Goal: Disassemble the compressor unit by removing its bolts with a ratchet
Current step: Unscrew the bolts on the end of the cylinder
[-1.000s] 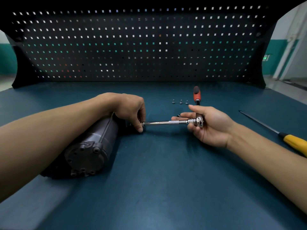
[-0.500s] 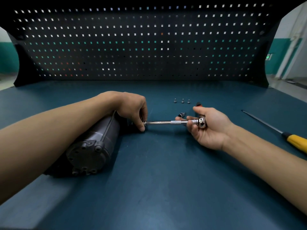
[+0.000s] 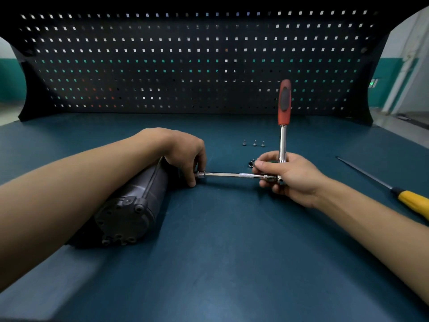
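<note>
Head view, bench inventory

1. Compressor unit [image 3: 130, 205]: dark cylinder lying on its side on the blue bench top [image 3: 232, 252], bolted end cap toward the camera, far end under the left forearm.
2. Ratchet [image 3: 283, 117]: red handle standing upright, head low, joined to a long extension bar [image 3: 222, 175] running level to a socket [image 3: 201, 175] at the unit's far end.
3. Left hand [image 3: 185, 152]: draped over that far end, thumb and fingers curled round the socket, steadying it.
4. Right hand [image 3: 292, 177]: clasped about the ratchet head and the bar's knurled end.
5. Three bolts [image 3: 254, 143]: loose in a row, just beyond the right hand; the bolt under the socket is hidden.
6. Yellow-handled screwdriver [image 3: 413, 202]: well apart, right.

Hazards, as judged:
- A long bar lets the socket tilt and slip off, rounding the bolt head.
- The round body may roll if the left hand eases.
- A handle swing may scatter the loose bolts
</note>
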